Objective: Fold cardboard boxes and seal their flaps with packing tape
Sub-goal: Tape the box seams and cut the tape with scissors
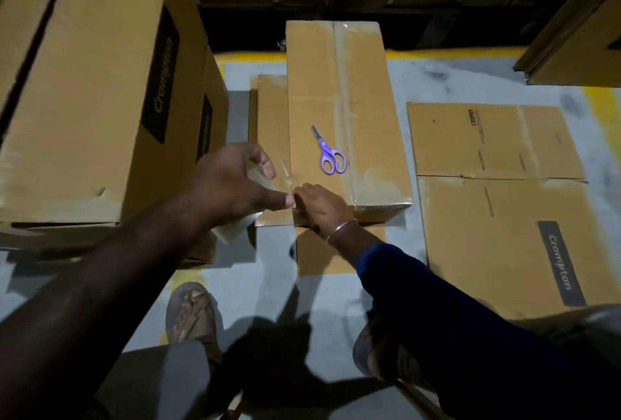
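A closed cardboard box [349, 110] stands on the floor in the middle, its top seam covered with clear tape. Purple scissors [328, 152] lie on its top. My left hand [232, 181] grips a roll of clear packing tape [235, 224] just left of the box's near left corner. A short strip of tape [286, 173] stretches from the roll toward my right hand [321, 206]. My right hand pinches the tape's end at that near corner of the box, fingers curled over the edge.
Tall stacked printed cartons [94, 90] rise on the left. A flattened carton [504, 191] lies on the floor at right, another stack [578, 43] at far right. A smaller flat box [270, 117] sits behind the left hand. My sandalled feet [193, 315] are below.
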